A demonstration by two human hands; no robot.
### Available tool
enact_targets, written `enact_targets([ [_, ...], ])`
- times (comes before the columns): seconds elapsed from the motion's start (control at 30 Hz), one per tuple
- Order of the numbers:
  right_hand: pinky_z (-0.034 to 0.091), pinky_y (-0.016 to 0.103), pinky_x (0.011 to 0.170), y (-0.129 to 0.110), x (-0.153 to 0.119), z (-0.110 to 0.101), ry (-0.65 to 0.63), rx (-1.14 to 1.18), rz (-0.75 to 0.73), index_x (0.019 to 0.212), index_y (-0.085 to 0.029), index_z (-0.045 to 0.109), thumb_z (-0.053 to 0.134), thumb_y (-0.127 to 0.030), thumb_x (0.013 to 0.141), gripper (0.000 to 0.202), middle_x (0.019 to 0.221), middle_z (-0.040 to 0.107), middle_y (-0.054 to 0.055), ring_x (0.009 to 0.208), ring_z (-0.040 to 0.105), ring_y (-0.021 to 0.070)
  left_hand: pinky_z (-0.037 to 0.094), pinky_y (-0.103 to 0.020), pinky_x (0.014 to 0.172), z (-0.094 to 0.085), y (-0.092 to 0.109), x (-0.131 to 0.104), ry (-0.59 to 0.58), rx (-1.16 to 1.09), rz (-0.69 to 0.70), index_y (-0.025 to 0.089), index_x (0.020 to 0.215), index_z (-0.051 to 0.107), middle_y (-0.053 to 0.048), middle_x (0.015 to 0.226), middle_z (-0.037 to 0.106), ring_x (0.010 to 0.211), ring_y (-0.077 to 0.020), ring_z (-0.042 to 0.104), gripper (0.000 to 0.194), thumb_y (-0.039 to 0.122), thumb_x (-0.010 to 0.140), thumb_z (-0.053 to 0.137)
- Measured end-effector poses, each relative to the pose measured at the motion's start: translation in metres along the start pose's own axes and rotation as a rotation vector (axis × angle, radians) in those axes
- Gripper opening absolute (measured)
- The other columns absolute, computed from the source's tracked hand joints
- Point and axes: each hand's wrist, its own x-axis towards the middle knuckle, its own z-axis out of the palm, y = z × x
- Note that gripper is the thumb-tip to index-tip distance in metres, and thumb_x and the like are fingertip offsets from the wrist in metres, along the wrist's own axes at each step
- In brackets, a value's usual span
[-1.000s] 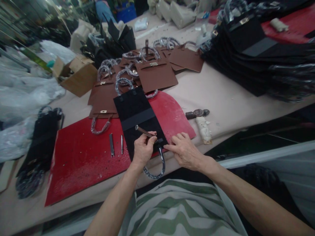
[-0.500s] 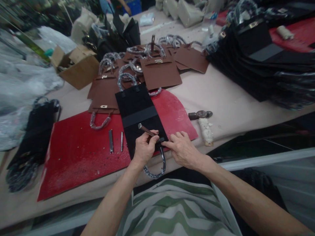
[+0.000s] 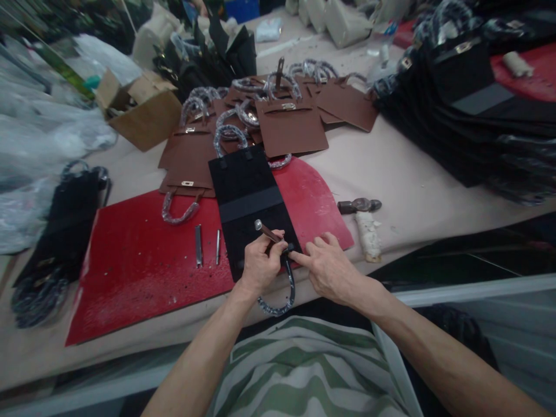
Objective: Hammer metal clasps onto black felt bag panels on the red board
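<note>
A black bag panel lies on the red board, its plastic-wrapped handle curving off the near edge. My left hand is closed around a metal rod tool, which is tilted over the panel near the handle's base. The tool's lower tip is too small to make out. My right hand rests beside it, the index finger stretched to the handle's base and the other fingers partly bent and apart. Two small metal tools, one wide and one thin, lie left of the panel.
A hammer with a wrapped grip lies right of my right hand. Brown bag panels are heaped behind the black one. A cardboard box stands back left; stacked black panels fill the right, and more lie left.
The view has shifted slightly, so the table items appear a little further right. My left hand still holds the tool, which looks somewhat steeper, and my right index finger stays at the handle's base.
</note>
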Motion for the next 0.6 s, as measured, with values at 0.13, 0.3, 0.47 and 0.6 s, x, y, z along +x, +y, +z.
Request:
enact_targets([
  [0.13,0.032,0.042,0.080,-0.005,-0.004,-0.009,-0.126,-0.051,-0.013,0.136,-0.021,0.057,0.056,-0.019,0.084,0.052,0.086,0.069,0.011,0.076,0.060,0.0255,0.059,-0.035,0.091,0.001,0.000,0.000,-0.005,0.043,0.054,0.019,0.094,0.071,-0.008,0.104,0.077,0.098,-0.0218,0.073,0.012,0.019,0.088,0.060],
  [0.3,0.027,0.030,0.054,-0.007,-0.012,-0.021,-0.222,-0.082,-0.078,0.149,-0.007,0.039,0.046,-0.018,0.091,0.059,0.075,0.070,0.009,0.056,0.061,0.0198,0.060,-0.034,0.091,0.004,-0.001,-0.004,-0.001,0.095,0.144,0.018,0.095,0.068,-0.008,0.104,0.077,0.099,-0.0208,0.074,0.011,0.019,0.088,0.060],
  [0.47,0.025,0.029,0.049,-0.005,-0.015,-0.022,-0.210,-0.082,-0.097,0.143,-0.005,0.045,0.047,-0.019,0.093,0.052,0.069,0.068,0.008,0.053,0.062,0.0195,0.060,-0.033,0.091,0.009,-0.003,-0.008,0.000,0.148,0.207,0.018,0.098,0.067,-0.008,0.107,0.076,0.101,-0.0202,0.073,0.012,0.017,0.089,0.059],
  [0.6,0.031,0.028,0.051,-0.004,-0.018,-0.011,-0.163,0.012,-0.051,0.148,-0.009,0.040,0.047,-0.018,0.093,0.057,0.075,0.071,0.007,0.056,0.064,0.0203,0.061,-0.032,0.088,0.011,-0.003,-0.008,0.027,0.148,0.223,0.017,0.098,0.067,-0.009,0.106,0.076,0.099,-0.0201,0.074,0.012,0.016,0.088,0.060],
])
